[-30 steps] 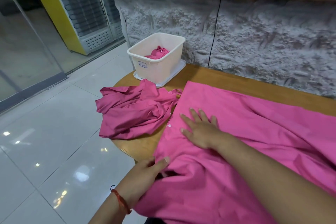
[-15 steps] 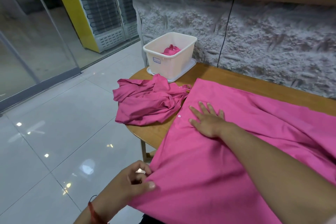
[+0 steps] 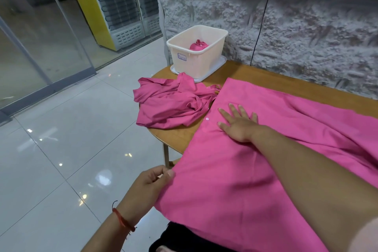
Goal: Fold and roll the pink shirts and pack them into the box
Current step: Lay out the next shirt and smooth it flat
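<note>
A large pink shirt [image 3: 245, 170] lies spread over the wooden table [image 3: 180, 135] and hangs off its near edge. My right hand [image 3: 237, 125] presses flat on it near a white button, fingers straight. My left hand [image 3: 151, 184] pinches the shirt's left edge, held out past the table. A second pink shirt [image 3: 173, 104] lies crumpled at the table's left end. Behind it stands a cream plastic box [image 3: 204, 59] on its lid, with a rolled pink shirt [image 3: 197, 45] inside.
A rough grey stone wall [image 3: 286, 32] runs along the table's far side. Glossy white floor tiles [image 3: 61, 149] spread to the left, with glass doors [image 3: 41, 26] and a yellow-edged cabinet [image 3: 106, 6] beyond.
My left hand has pulled the shirt's left edge outward, away from the table, stretching the cloth flat. My right hand has stayed pressed on the shirt.
</note>
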A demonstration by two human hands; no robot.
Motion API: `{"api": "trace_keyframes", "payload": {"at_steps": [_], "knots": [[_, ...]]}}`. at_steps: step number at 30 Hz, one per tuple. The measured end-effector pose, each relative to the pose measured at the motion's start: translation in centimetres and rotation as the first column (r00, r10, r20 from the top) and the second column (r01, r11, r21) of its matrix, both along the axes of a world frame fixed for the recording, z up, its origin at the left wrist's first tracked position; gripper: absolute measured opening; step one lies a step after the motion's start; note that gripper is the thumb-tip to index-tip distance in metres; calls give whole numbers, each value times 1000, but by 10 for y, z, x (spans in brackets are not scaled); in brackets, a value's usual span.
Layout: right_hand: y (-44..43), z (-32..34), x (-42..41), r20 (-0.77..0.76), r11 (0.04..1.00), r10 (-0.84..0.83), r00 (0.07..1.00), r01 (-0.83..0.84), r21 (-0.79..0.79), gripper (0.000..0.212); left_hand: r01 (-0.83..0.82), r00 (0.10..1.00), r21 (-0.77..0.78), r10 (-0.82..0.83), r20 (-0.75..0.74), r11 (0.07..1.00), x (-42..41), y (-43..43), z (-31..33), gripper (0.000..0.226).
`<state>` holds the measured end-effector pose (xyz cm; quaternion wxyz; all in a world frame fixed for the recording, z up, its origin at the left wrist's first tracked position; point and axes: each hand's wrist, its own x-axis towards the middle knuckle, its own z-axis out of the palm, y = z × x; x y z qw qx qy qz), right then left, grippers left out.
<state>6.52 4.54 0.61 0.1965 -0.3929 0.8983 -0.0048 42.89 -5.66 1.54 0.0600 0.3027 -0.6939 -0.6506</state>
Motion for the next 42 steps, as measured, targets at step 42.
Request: {"api": "trace_keyframes", "payload": {"at_steps": [42], "knots": [[2, -6, -2, -37, 1000, -4, 999, 4, -14, 77, 129, 971, 69, -141, 195, 989, 27, -9, -23, 45]]}}
